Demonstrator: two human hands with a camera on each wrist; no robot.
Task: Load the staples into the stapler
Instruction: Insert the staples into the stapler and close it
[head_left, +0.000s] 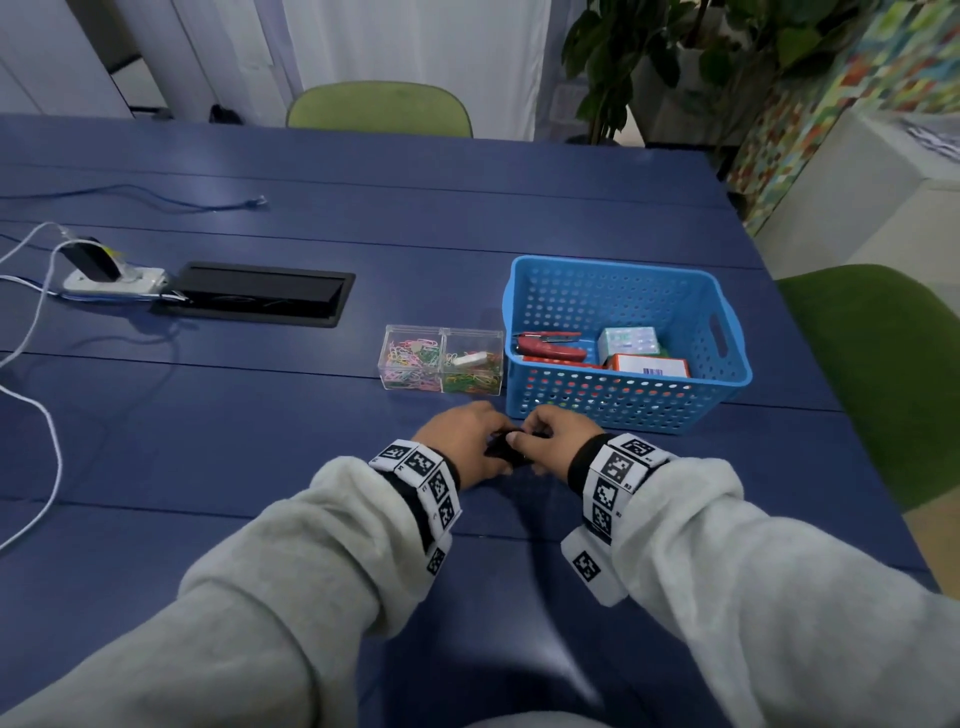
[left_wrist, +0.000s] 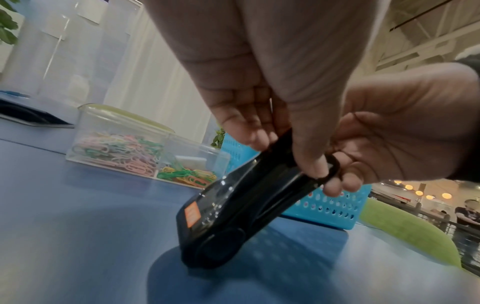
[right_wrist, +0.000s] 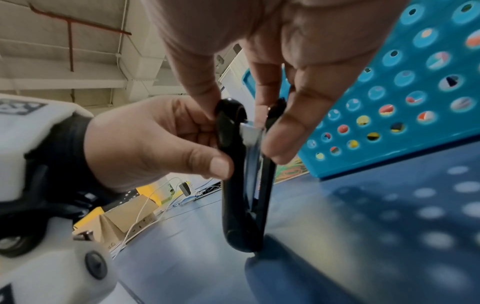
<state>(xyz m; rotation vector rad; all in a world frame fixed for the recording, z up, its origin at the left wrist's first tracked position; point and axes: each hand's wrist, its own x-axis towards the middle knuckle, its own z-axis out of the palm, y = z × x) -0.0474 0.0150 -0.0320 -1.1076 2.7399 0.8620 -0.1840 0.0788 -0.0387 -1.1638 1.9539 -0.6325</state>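
Note:
Both hands hold a black stapler (head_left: 505, 448) low over the blue table (head_left: 260, 441), just in front of the blue basket. In the left wrist view the stapler (left_wrist: 228, 209) shows an orange label, and its rounded end touches the table. My left hand (head_left: 462, 441) grips one black arm with the thumb on top. My right hand (head_left: 556, 436) pinches the other arm. In the right wrist view the stapler (right_wrist: 233, 205) is spread into a narrow V, with a silver channel (right_wrist: 250, 133) showing between the arms. Whether staples lie in it is hidden.
The blue perforated basket (head_left: 623, 410) holds small boxes (head_left: 628, 343) and a red tool (head_left: 550, 349). A clear two-part box of coloured paper clips (head_left: 441, 364) stands left of it. A black cable hatch (head_left: 265, 293), a power strip (head_left: 114, 279) and white cables lie far left.

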